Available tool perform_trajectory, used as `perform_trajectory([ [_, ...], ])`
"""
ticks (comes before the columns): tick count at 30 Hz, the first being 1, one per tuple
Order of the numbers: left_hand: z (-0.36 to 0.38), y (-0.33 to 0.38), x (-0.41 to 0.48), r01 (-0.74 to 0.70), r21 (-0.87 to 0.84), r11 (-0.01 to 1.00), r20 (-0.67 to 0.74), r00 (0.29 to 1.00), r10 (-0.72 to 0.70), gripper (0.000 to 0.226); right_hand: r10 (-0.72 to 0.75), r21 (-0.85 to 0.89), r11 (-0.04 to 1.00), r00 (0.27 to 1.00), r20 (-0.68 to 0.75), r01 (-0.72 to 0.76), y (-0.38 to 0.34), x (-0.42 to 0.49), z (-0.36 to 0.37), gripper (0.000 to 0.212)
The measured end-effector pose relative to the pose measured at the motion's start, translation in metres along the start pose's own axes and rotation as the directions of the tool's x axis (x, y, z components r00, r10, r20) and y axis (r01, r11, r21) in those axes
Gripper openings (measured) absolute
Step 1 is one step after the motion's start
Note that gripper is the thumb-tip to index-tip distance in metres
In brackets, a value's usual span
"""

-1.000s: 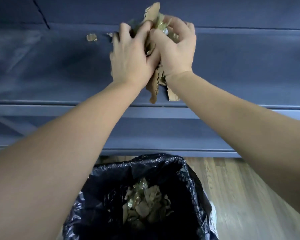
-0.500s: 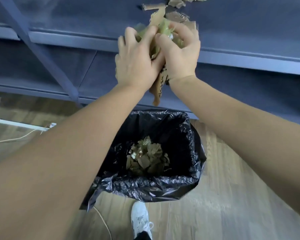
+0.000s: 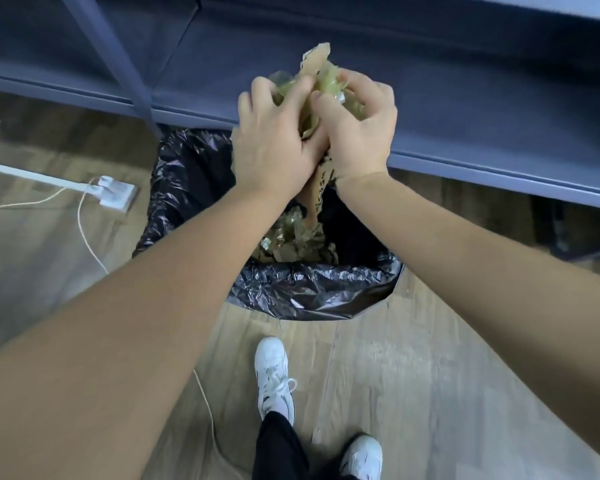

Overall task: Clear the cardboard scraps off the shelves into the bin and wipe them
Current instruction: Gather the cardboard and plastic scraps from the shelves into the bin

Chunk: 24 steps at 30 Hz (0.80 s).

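Both hands, left (image 3: 274, 147) and right (image 3: 357, 133), are clutching scraps (image 3: 314, 81) together above the bin (image 3: 309, 292)'s far edge; lowering further before releasing would be limiting spills.

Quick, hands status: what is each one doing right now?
Left hand: closed on the bundle of cardboard scraps, above the bin.
Right hand: closed on the same bundle, pressed against the left.

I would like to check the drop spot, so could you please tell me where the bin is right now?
In the head view the bin, lined with a black bag, stands on the wooden floor at centre frame, against the lowest shelf and below both hands' bundle of scraps.
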<state>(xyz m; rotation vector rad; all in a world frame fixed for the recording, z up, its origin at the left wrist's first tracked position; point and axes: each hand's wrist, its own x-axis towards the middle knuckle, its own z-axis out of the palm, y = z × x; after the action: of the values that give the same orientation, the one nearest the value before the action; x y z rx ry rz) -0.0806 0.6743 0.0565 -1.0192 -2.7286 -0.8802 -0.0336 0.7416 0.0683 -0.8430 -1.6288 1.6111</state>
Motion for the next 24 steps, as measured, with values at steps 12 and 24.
perform_trajectory([
  [12, 0.06, -0.039, -0.043, 0.064, 0.031, 0.997, 0.135, 0.988, -0.067, 0.071, 0.106, -0.084, 0.991, 0.994, -0.025, -0.108, 0.08, -0.025, -0.003, 0.017],
  [24, 0.106, -0.085, -0.041, 0.248, 0.163, 0.955, 0.448, 0.844, -0.296, 0.061, 0.309, -0.567, 0.814, 0.922, 0.234, -0.13, 0.136, 0.001, -0.012, 0.067],
])
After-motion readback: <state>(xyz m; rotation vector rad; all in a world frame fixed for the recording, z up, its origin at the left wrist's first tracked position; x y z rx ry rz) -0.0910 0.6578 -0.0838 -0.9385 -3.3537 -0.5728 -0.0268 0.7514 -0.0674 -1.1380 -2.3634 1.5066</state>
